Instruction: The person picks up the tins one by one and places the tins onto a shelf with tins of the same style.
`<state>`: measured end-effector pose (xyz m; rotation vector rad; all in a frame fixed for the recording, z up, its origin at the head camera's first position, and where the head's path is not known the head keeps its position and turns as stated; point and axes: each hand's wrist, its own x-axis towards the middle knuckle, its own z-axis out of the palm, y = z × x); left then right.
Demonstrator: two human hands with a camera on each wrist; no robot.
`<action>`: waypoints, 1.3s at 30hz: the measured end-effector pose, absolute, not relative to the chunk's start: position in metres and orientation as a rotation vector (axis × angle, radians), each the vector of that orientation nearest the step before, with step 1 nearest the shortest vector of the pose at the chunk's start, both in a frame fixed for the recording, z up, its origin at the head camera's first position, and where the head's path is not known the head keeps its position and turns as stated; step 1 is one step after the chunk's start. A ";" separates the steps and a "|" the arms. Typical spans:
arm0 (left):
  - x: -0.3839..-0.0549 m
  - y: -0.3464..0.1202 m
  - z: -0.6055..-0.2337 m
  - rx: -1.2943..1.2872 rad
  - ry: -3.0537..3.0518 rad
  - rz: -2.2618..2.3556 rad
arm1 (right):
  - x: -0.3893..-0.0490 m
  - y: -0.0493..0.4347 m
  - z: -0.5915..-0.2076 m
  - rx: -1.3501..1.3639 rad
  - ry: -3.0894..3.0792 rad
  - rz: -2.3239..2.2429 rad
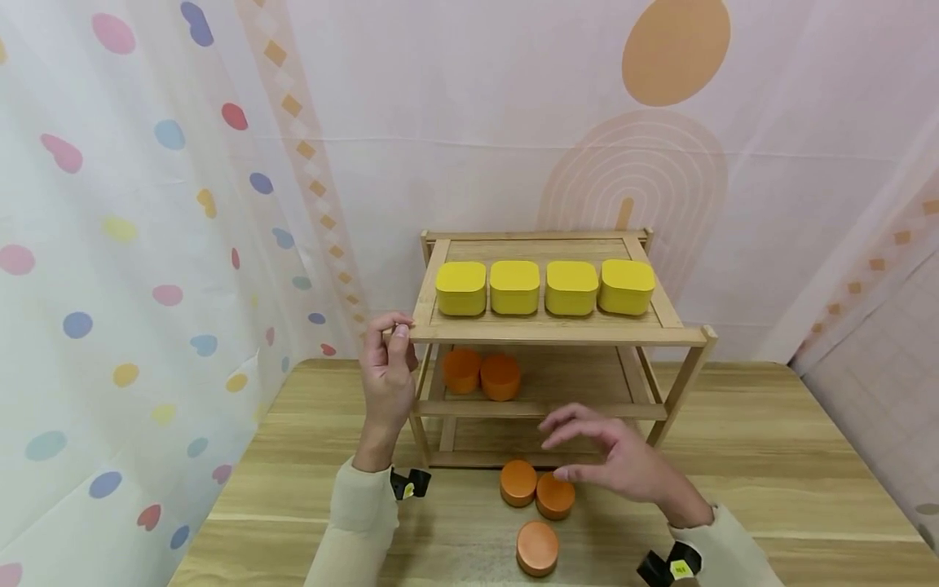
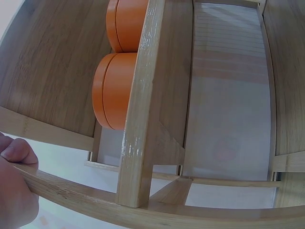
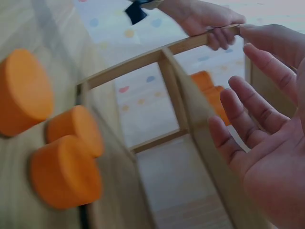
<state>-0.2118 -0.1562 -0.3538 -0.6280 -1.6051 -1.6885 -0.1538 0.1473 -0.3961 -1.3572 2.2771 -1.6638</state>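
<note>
My left hand point(image 1: 389, 371) grips the front left corner of a three-tier wooden shelf rack point(image 1: 543, 335), its thumb and fingers curled round the wood. In the left wrist view part of that hand point(image 2: 19, 191) holds the rack's side post. My right hand point(image 1: 619, 458) hovers in front of the lower tiers, fingers spread and holding nothing. Its palm point(image 3: 276, 181) shows bare in the right wrist view. Below and left of it, three round orange tins stand on the table: one point(image 1: 517, 483) beside another point(image 1: 555, 497), the third point(image 1: 537, 549) nearer me.
Two more orange tins, one point(image 1: 462, 371) left of the other point(image 1: 500, 377), sit at the left of the middle tier. Several yellow rounded-square boxes point(image 1: 515, 288) line the top tier. Behind the wooden table point(image 1: 293, 465) hangs a patterned curtain point(image 1: 440, 98).
</note>
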 end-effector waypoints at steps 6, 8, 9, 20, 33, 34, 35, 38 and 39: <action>-0.212 -0.156 -0.354 -0.625 -1.604 -1.684 | -0.144 0.154 -0.419 -1.353 2.096 -1.709; -0.212 -0.156 -0.354 -0.622 -1.604 -1.682 | -0.141 0.157 -0.428 -1.354 2.049 -1.717; -0.212 -0.156 -0.355 -0.621 -1.604 -1.680 | -0.139 0.159 -0.433 -1.372 2.027 -1.717; -0.214 -0.155 -0.357 -0.648 -1.574 -1.684 | -0.120 0.161 -0.466 -1.236 1.815 -1.768; -0.213 -0.155 -0.354 -0.651 -1.585 -1.680 | -0.114 0.164 -0.488 -1.207 1.835 -1.740; -0.213 -0.155 -0.354 -0.652 -1.585 -1.682 | -0.113 0.164 -0.489 -1.208 1.840 -1.738; -0.213 -0.155 -0.354 -0.650 -1.586 -1.684 | -0.113 0.165 -0.490 -1.205 1.843 -1.734; -0.213 -0.156 -0.354 -0.635 -1.595 -1.681 | -0.112 0.164 -0.491 -1.195 1.833 -1.723; -0.212 -0.156 -0.354 -0.630 -1.597 -1.680 | -0.112 0.164 -0.491 -1.184 1.828 -1.718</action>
